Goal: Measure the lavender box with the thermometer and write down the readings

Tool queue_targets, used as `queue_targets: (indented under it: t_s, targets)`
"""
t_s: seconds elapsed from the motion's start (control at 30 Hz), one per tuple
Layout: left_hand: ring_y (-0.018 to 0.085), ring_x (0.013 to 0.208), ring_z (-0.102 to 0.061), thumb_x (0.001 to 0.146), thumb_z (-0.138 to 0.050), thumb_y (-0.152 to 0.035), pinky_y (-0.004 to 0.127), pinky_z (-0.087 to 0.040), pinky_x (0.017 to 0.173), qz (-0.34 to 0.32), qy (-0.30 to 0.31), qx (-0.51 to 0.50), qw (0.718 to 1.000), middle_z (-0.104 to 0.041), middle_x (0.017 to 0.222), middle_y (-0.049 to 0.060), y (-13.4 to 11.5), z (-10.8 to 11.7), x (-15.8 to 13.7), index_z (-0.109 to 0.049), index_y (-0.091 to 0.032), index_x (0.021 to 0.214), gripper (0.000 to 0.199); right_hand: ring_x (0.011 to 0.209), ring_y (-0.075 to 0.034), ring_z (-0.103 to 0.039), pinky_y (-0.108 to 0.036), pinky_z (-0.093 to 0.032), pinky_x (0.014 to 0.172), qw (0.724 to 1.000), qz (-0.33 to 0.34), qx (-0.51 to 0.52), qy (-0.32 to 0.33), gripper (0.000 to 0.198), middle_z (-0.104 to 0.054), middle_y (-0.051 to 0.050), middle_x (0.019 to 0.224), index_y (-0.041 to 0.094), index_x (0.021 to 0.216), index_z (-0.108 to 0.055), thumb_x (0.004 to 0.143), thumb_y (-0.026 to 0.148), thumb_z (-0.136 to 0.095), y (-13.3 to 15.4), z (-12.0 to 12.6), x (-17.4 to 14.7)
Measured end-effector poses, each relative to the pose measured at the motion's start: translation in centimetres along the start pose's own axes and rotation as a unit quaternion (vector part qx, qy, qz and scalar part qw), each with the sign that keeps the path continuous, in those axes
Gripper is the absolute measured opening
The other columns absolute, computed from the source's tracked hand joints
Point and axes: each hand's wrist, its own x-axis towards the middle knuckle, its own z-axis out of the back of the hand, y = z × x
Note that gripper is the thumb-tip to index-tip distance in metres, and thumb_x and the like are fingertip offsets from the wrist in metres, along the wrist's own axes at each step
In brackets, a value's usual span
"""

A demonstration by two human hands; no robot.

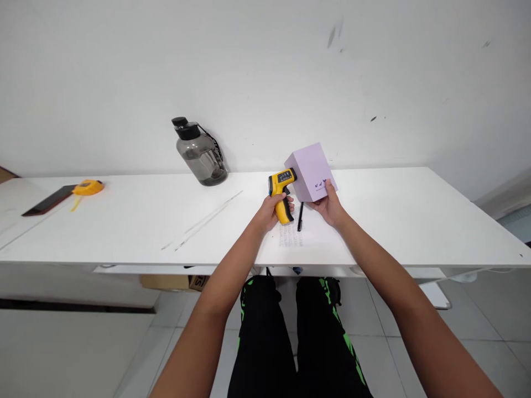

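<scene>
My left hand (270,211) is wrapped round the handle of a yellow and black infrared thermometer (283,178), whose nose points right. Against or very near that nose is a light purple box (312,170) with small dark printing near its lower corner. My right hand (330,205) grips the box from below and the right, thumb on its printed face. The box is tilted; whether it touches the table is unclear. Between my hands a black pen (300,216) lies on the table, beside a patch of small handwritten marks (289,236).
A grey see-through water bottle (201,155) with a black lid stands by the wall on the white table (136,232). At the far left lie a yellow tape measure (88,187) and a flat dark object (50,201). A cardboard box (165,282) sits under the table.
</scene>
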Motion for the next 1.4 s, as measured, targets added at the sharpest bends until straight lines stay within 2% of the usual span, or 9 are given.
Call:
queue_targets:
  t_s: [0.47,0.63,0.8,0.97,1.1,1.4]
  targets:
    - [0.016,0.067,-0.066,0.076,-0.076,-0.025,0.034,-0.057,0.073,0.011,-0.005,0.0,1.0,-0.069,0.079,0.005,0.24,0.24,0.13,-0.063,-0.014,0.095,0.025,0.121,-0.024,-0.063,-0.042,-0.06,0.091,1.0,-0.007,-0.007,-0.019,0.053,-0.073,-0.002,0.118,0.033,0.118,-0.064,0.079,0.07,-0.066,0.2,-0.27,-0.15]
    - [0.015,0.064,-0.065,0.076,-0.075,-0.025,0.034,-0.057,0.072,0.015,-0.009,0.008,1.0,-0.068,0.077,0.005,0.1,-0.03,-0.01,-0.062,-0.013,0.09,0.023,0.124,-0.024,-0.061,-0.042,-0.06,0.093,1.0,0.001,-0.023,0.002,0.054,-0.072,-0.002,0.122,0.034,0.117,-0.064,0.078,0.072,-0.065,0.26,-0.16,-0.21]
    - [0.015,0.064,-0.065,0.075,-0.075,-0.025,0.035,-0.058,0.075,0.016,0.0,0.007,1.0,-0.068,0.076,0.003,0.04,-0.03,-0.07,-0.063,-0.014,0.098,0.028,0.128,-0.025,-0.059,-0.044,-0.058,0.096,0.999,0.004,-0.037,0.007,0.056,-0.071,-0.001,0.124,0.035,0.115,-0.064,0.077,0.075,-0.065,0.17,0.11,-0.02]
    - [0.016,0.069,-0.067,0.076,-0.075,-0.025,0.036,-0.057,0.079,0.011,0.023,0.001,1.0,-0.069,0.078,0.003,0.2,0.3,0.05,-0.063,-0.014,0.099,0.029,0.126,-0.026,-0.061,-0.045,-0.058,0.096,0.999,0.0,-0.045,0.006,0.057,-0.072,-0.002,0.123,0.034,0.113,-0.064,0.076,0.077,-0.064,0.06,0.24,0.13]
    - [0.016,0.07,-0.067,0.076,-0.075,-0.026,0.036,-0.058,0.078,0.015,0.009,0.007,1.0,-0.07,0.079,0.005,0.18,0.33,0.06,-0.063,-0.013,0.094,0.025,0.124,-0.027,-0.062,-0.046,-0.057,0.097,0.999,-0.005,-0.043,0.009,0.058,-0.071,-0.002,0.125,0.034,0.115,-0.063,0.075,0.077,-0.064,0.11,0.22,0.09]
    - [0.015,0.065,-0.065,0.076,-0.074,-0.024,0.036,-0.058,0.076,0.013,0.005,0.007,1.0,-0.069,0.079,0.004,0.17,0.29,0.07,-0.064,-0.013,0.098,0.026,0.123,-0.027,-0.062,-0.047,-0.058,0.095,0.998,-0.015,-0.053,-0.003,0.058,-0.071,-0.002,0.123,0.034,0.114,-0.063,0.075,0.077,-0.063,0.2,0.16,0.12]
